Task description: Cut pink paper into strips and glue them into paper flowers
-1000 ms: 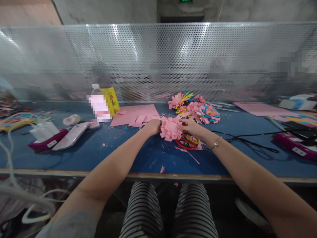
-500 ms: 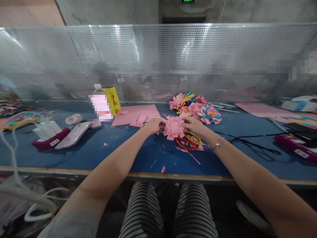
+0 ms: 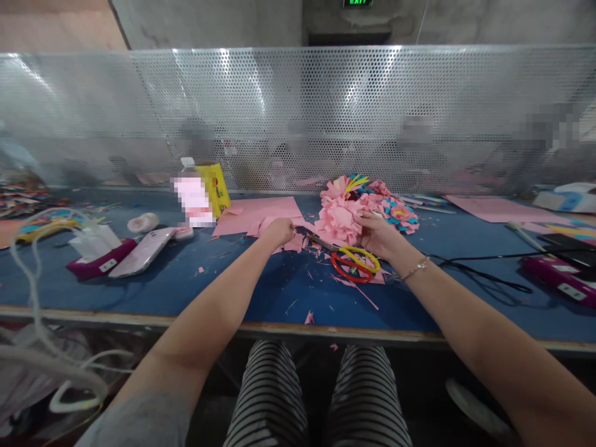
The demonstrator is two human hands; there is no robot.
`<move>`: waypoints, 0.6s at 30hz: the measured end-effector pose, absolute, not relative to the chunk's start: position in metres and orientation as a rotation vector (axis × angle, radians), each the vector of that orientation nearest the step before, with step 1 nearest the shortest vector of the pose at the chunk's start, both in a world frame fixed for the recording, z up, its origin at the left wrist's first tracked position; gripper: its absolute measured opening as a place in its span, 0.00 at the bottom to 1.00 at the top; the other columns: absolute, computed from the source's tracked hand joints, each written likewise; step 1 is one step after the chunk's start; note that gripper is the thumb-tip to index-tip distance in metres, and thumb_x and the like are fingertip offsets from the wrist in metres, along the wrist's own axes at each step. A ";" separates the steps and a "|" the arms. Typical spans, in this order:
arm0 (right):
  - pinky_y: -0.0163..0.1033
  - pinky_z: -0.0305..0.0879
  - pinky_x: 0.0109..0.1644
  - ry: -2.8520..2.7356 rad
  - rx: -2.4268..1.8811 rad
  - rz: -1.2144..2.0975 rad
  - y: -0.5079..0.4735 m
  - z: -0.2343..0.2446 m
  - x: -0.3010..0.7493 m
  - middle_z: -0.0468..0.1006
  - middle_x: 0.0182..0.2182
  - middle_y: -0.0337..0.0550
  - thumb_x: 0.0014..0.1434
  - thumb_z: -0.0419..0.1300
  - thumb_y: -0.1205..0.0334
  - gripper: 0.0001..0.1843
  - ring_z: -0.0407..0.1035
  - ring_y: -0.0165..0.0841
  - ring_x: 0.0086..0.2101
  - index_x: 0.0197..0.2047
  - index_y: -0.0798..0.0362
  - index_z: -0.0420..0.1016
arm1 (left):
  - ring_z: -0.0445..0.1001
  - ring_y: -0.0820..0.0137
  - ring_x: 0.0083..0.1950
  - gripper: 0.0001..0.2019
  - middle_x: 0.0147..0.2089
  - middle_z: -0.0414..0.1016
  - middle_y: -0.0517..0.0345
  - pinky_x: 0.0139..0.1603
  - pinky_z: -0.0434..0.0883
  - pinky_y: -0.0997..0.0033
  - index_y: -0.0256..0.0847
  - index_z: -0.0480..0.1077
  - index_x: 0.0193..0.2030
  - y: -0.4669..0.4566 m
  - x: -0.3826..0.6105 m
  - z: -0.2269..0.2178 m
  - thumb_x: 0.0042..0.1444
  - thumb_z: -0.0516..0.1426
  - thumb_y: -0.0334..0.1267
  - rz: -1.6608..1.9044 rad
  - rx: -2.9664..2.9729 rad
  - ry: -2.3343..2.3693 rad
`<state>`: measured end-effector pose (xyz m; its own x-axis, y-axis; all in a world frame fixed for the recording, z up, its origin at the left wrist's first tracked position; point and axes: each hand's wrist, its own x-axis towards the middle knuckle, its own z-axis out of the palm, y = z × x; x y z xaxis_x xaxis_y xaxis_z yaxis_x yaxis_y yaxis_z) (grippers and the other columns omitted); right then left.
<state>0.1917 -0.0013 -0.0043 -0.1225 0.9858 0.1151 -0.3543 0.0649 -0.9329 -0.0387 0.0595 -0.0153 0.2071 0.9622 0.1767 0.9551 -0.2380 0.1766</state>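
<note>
My right hand is closed on a pink paper flower and holds it just above the blue table, next to a pile of finished paper flowers. My left hand has its fingers curled over small pink paper pieces in front of the pink paper sheets; what it holds, if anything, is hidden. Scissors with red and yellow handles lie on the table between my hands, with pink scraps around them.
A phone, a magenta box with white tissue, a tape roll and a yellow box sit on the left. A black cable and another magenta box lie on the right. A perforated metal screen closes off the back.
Both hands held the pink flower before. My left hand has let go and moved left to the paper pieces; my right hand has carried the flower back and right toward the pile.
</note>
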 end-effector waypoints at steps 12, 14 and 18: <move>0.28 0.67 0.28 -1.330 -0.771 1.558 -0.005 -0.012 0.189 0.67 0.24 0.30 0.43 0.62 0.67 0.15 0.63 0.20 0.21 0.35 0.50 0.63 | 0.71 0.72 0.33 0.19 0.38 0.75 0.54 0.27 0.64 0.80 0.36 0.71 0.40 0.066 -0.047 -0.011 0.36 0.58 0.32 0.240 2.267 1.757; 0.30 0.67 0.30 -1.575 -0.921 1.472 -0.004 -0.017 0.185 0.68 0.26 0.32 0.42 0.62 0.65 0.15 0.64 0.21 0.23 0.34 0.51 0.64 | 0.71 0.73 0.31 0.19 0.36 0.76 0.54 0.26 0.64 0.80 0.36 0.71 0.40 0.066 -0.049 -0.011 0.36 0.56 0.28 0.256 2.266 1.701; 0.32 0.65 0.30 -1.950 -1.139 1.070 0.002 -0.026 0.183 0.71 0.30 0.39 0.45 0.60 0.60 0.15 0.66 0.25 0.27 0.38 0.54 0.67 | 0.71 0.73 0.32 0.20 0.36 0.76 0.53 0.27 0.65 0.80 0.35 0.72 0.40 0.067 -0.054 -0.012 0.35 0.54 0.25 0.326 2.302 1.646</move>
<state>0.1826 0.0024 -0.0261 -0.4265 0.8970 0.1164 0.3840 0.2961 -0.8746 -0.0540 0.0666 -0.0115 0.3210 0.9470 0.0137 0.8809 -0.3039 0.3629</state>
